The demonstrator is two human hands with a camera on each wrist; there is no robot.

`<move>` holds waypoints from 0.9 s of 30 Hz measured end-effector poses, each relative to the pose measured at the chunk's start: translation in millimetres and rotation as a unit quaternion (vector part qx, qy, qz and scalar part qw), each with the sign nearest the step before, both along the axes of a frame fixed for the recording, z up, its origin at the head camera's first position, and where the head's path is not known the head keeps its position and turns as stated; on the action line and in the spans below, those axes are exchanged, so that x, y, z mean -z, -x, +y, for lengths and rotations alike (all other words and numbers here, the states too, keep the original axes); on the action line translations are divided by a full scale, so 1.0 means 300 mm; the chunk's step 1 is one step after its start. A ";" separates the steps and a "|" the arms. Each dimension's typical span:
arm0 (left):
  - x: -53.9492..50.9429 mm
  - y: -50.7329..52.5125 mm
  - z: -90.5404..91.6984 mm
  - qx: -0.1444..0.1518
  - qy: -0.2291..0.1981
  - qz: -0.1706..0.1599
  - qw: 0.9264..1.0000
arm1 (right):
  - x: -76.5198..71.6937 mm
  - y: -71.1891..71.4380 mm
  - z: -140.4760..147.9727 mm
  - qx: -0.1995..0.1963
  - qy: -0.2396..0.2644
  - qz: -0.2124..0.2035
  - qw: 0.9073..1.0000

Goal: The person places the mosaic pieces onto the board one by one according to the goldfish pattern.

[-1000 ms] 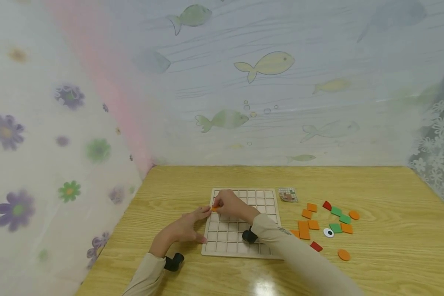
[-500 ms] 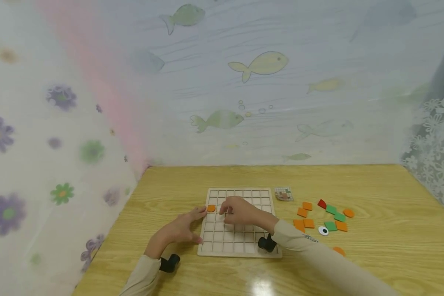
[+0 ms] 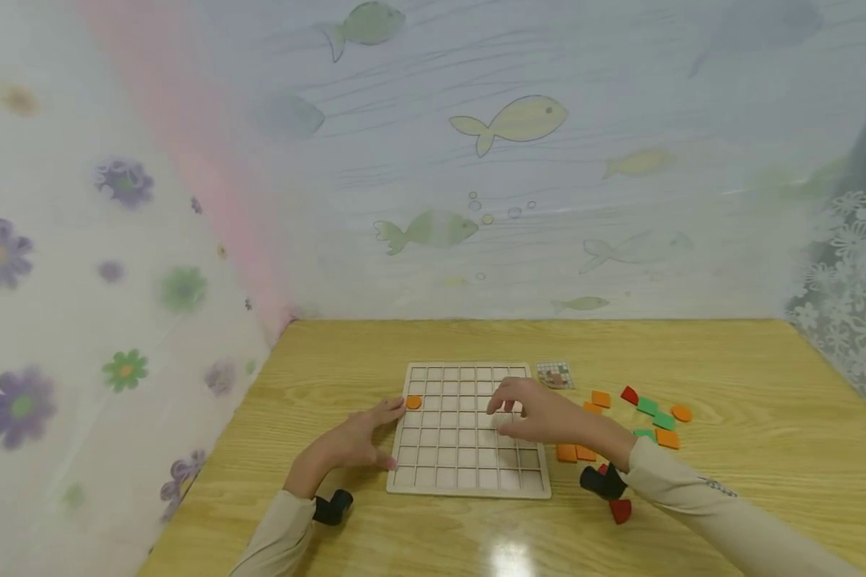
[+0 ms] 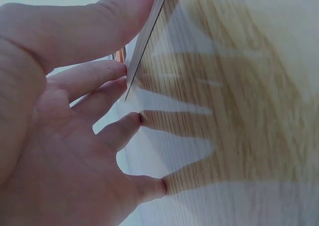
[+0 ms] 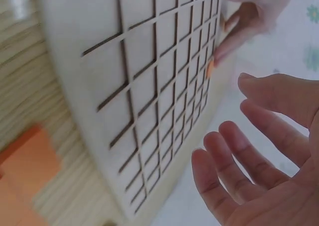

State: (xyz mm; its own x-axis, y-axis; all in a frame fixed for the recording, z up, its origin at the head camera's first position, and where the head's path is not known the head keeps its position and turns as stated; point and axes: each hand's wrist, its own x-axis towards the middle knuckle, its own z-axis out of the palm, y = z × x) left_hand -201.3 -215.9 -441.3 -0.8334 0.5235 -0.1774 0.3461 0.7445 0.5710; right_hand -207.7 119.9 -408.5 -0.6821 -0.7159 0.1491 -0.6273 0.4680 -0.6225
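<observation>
A pale wooden grid board (image 3: pixel 447 457) lies on the table, with one orange round piece (image 3: pixel 414 402) in a cell at its left edge, third row from the top. My left hand (image 3: pixel 350 441) touches the board's left side with spread fingers; in the left wrist view its fingertips and thumb (image 4: pixel 99 24) meet the board's edge. My right hand (image 3: pixel 541 410) hovers above the right part of the board, fingers loosely bent and apart. The right wrist view shows nothing held in that hand (image 5: pixel 264 161).
A small patterned card (image 3: pixel 555 374) lies beyond the board's right corner. Right of the board are scattered orange squares (image 3: pixel 601 398), green pieces (image 3: pixel 664 421), red pieces (image 3: pixel 621 511) and an orange round (image 3: pixel 681 413). A fish-patterned curtain (image 3: pixel 433 280) stands behind the table.
My right hand has let go of the orange round piece, which now lies in the left-edge cell, and has moved right across the board. My left hand has stayed at the left edge.
</observation>
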 end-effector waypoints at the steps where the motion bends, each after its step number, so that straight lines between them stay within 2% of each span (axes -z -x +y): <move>1: 0.000 0.001 0.000 -0.001 0.001 -0.001 1.000 | -0.002 -0.004 0.023 0.008 0.000 0.002 1.000; 6: 0.004 0.004 -0.004 0.000 0.003 -0.001 1.000 | -0.008 -0.017 0.135 0.047 0.005 0.024 0.999; 15: 0.011 0.012 -0.006 0.008 -0.016 -0.009 1.000 | -0.004 -0.057 0.323 0.081 0.039 0.081 0.993; 18: 0.006 0.009 -0.006 0.009 -0.015 -0.009 1.000 | -0.003 -0.071 0.379 0.099 0.036 0.097 0.990; 27: 0.004 0.008 -0.002 0.015 -0.012 -0.001 1.000 | 0.030 -0.093 0.548 0.166 0.034 0.110 0.979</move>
State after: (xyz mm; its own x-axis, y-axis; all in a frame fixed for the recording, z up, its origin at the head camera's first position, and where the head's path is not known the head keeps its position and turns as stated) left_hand -203.6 -216.5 -442.6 -0.8167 0.5522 -0.1672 0.3664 0.7202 0.5891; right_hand -179.7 284.4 -417.6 -0.8216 -0.4428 0.3590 -0.5700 0.6314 -0.5258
